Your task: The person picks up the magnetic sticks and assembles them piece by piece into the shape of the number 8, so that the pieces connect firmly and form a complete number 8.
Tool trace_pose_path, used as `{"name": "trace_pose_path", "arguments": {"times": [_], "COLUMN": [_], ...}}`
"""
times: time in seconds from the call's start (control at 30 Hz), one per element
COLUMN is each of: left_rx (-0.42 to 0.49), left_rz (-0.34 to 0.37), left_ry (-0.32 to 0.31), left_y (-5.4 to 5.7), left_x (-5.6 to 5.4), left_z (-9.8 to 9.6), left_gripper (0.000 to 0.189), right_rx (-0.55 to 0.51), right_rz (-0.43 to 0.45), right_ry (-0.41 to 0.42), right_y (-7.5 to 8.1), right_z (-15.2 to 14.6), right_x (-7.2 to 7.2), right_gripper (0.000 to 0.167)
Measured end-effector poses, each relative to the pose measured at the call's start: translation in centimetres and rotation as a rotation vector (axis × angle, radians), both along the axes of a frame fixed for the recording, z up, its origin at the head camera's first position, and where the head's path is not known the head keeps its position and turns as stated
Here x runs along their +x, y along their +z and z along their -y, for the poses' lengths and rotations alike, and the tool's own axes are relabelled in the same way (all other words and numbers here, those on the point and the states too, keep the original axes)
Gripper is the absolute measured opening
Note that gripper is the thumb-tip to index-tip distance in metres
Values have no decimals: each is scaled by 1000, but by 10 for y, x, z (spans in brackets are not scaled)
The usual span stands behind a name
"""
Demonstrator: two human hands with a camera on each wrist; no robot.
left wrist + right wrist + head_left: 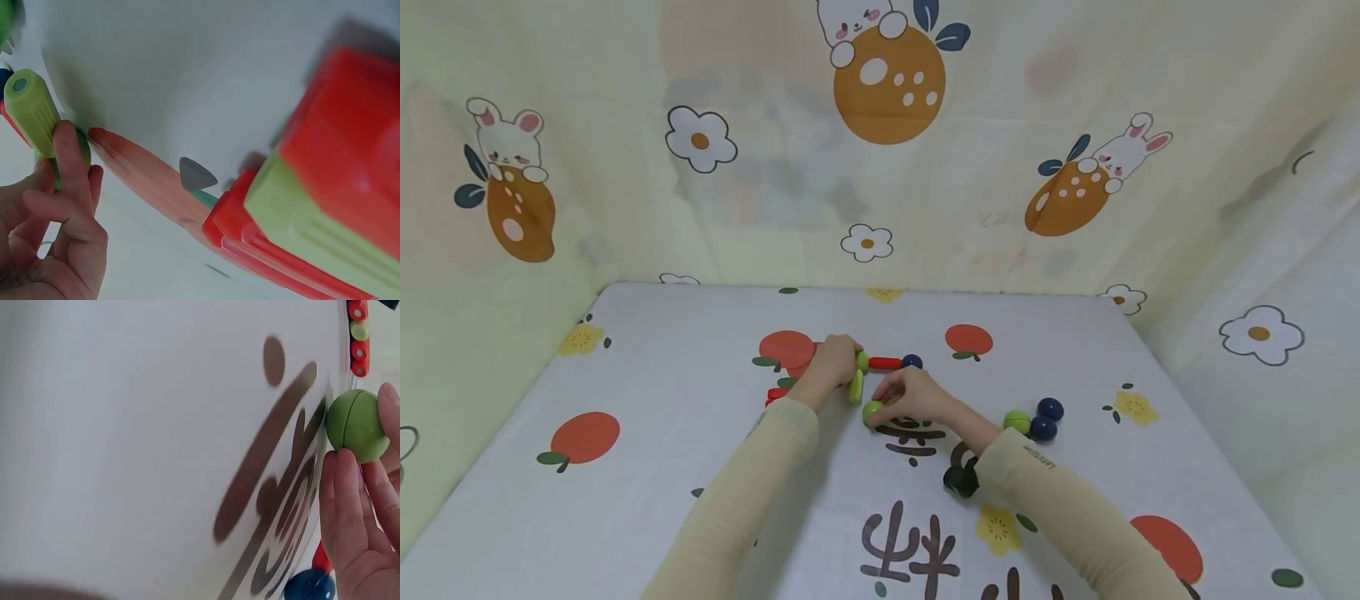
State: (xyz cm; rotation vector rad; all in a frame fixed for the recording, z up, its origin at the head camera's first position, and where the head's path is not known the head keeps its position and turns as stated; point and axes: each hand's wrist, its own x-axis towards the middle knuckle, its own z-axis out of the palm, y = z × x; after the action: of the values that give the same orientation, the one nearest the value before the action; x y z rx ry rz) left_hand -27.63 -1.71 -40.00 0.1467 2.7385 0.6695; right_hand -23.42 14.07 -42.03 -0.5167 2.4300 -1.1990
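Observation:
My left hand (833, 360) grips a green ball (862, 361) at the joint of a ball-and-stick piece. From that ball a light green stick (856, 387) points towards me, with a fingertip against it in the left wrist view. A red stick (885, 363) runs right from the same joint to a dark blue ball (912, 361). My right hand (916, 395) pinches a second green ball (357, 427) between thumb and fingers. This ball is low over the tablecloth, just off the near end of the light green stick.
Red sticks (294, 250) and a light green stick (325, 231) lie left of my left wrist. Dark blue balls (1050, 408) and another green ball (1017, 421) sit together to the right. A black piece (961, 479) is partly behind my right sleeve. A patterned curtain (760, 208) rises behind the table.

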Motion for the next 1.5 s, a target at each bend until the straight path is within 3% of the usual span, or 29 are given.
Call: {"name": "trace_pose_path", "arguments": {"times": [0.33, 0.57, 0.93, 1.23, 1.5], "left_rx": [5, -1, 27, 55, 22], "left_rz": [-8, -17, 12, 9, -23], "left_ry": [-12, -7, 14, 17, -11], "left_y": [2, 2, 3, 2, 2], "left_x": [1, 2, 2, 2, 3], "left_z": [-3, 0, 1, 2, 1], "left_gripper": [38, 37, 37, 36, 36], "right_rx": [3, -14, 9, 29, 3], "right_rz": [-21, -69, -29, -31, -36], "right_ry": [-37, -21, -62, -38, 15], "right_y": [0, -3, 2, 4, 8], "right_z": [14, 24, 33, 31, 24], "right_x": [5, 5, 6, 6, 4], "right_gripper": [29, 32, 36, 35, 37]}}
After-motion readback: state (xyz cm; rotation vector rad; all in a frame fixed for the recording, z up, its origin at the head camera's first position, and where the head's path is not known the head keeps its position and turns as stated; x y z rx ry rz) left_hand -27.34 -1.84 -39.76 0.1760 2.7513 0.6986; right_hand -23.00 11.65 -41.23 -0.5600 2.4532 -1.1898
